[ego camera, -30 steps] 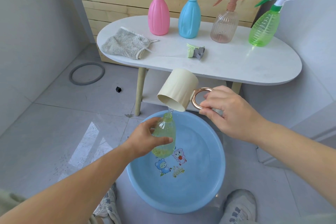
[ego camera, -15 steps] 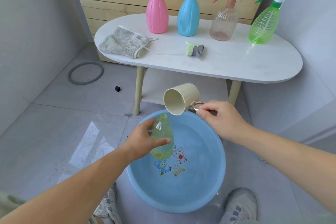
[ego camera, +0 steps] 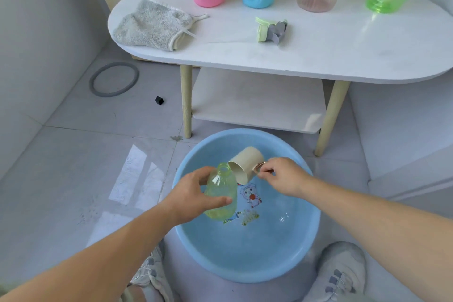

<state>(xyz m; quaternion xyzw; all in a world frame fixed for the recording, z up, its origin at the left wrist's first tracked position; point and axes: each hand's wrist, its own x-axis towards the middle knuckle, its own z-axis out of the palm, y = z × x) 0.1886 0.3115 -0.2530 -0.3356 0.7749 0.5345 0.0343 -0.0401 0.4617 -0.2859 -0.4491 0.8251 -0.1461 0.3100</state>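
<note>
Both forearms are bare, and so are the left hand (ego camera: 193,196) and right hand (ego camera: 284,179). On the feet are pale grey-white lace-up trainers, the left shoe (ego camera: 153,274) and right shoe (ego camera: 342,271) alike: round-toed, with white laces and grey-blue eyelet tabs along the lacing.

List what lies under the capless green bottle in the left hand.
The blue basin, with cartoon pictures printed on its floor and a glint of water. The bottle and left hand cover part of the pictures.
</note>
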